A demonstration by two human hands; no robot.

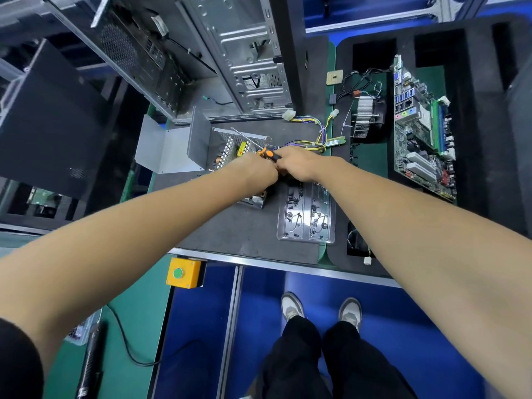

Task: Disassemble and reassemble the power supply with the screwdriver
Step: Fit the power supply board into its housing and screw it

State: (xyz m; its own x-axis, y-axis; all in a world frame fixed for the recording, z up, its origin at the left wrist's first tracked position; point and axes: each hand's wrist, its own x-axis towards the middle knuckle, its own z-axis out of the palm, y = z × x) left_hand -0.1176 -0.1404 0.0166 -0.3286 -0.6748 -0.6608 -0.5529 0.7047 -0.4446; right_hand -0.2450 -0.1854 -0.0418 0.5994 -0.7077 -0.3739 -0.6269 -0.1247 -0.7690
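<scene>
Both of a worker's hands meet over an opened grey metal power supply (230,152) on a dark work mat (230,228), its finned heat sinks and yellow components laid bare. The right hand (298,165) is curled round the orange-and-black handle of a screwdriver (269,154), whose thin steel shaft slants away beyond the knuckles across the unit. The left hand (256,172) rests on the exposed body of the supply, touching the right hand; whether its fingers grip anything cannot be told, since they are hidden from the camera. It appears placed there to steady the unit against the turning tool.

Just beyond the left hand stands the supply's bent grey sheet-metal cover (169,149), lifted off and propped aside, which suggests the work is at an opened-up stage. A bundle of yellow, purple and black wires (319,136) trails away beyond the right hand, kept out of the way. Just nearer the worker than the right hand lies a clear plastic compartment tray (306,214) holding small dark screws, within easy reach for parking fasteners. Well to the right of the right hand sit a finned aluminium cooler (365,119) and a green motherboard (417,133) in black foam.
</scene>
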